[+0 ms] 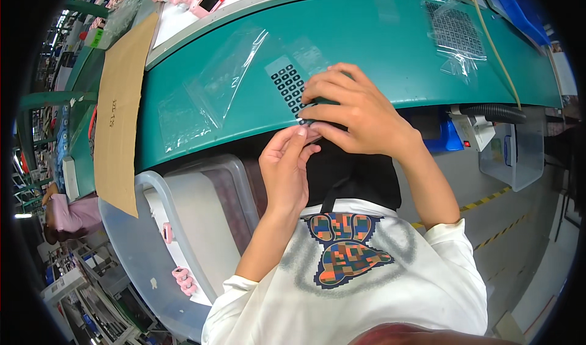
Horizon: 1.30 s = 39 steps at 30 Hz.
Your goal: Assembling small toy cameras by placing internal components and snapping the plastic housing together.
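A clear sheet of black square stickers with pale centres (pixel 287 83) lies on the green tabletop, its near end reaching my fingers at the table edge. My left hand (pixel 288 162) is closed in a pinch at that end, thumb uppermost. What sits between its fingertips is too small to make out. From the right, my right hand (pixel 357 110) curls over the sheet's right side and hides part of it. Its thumb and forefinger come together close to my left thumb, and whatever they grip is hidden.
Flat clear plastic bags (pixel 213 94) lie left of the sheet. A bagged sticker sheet (pixel 455 30) lies far right beside a yellowish cord (pixel 488 33). Pink toy cameras (pixel 207 0) stand at the back. Cardboard (pixel 119 113) overhangs the left side, above a clear bin (pixel 152 259).
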Available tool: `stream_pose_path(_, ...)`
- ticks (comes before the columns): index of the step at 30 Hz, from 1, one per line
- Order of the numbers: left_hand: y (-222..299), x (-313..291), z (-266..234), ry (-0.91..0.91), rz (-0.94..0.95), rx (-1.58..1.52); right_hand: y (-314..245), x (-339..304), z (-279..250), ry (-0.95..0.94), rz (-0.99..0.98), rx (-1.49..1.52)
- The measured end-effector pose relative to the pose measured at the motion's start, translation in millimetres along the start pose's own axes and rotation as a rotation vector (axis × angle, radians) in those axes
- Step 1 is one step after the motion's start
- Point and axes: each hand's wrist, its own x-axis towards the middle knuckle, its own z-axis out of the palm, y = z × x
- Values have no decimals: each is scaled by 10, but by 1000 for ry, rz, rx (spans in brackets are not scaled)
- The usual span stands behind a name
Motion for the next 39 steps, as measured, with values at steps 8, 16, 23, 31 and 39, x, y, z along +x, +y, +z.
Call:
stream_pose_path(8,-205,-36,17,-13,80,-221,-48,7,2,20,-13,107)
stream_pose_path(16,-81,-69,69,-67,97,-266,-87,55,2,31,58,272)
stream_pose_path(23,62,-88,47,-105,95,-221,-145,65,36,188,42,452)
stream_pose_path(31,200,-36,124,-150,138,-149,-196,-24,124,296,278,803)
stream_pose_path(39,523,209,387,38,193,20,50,52,-165,546,280,655)
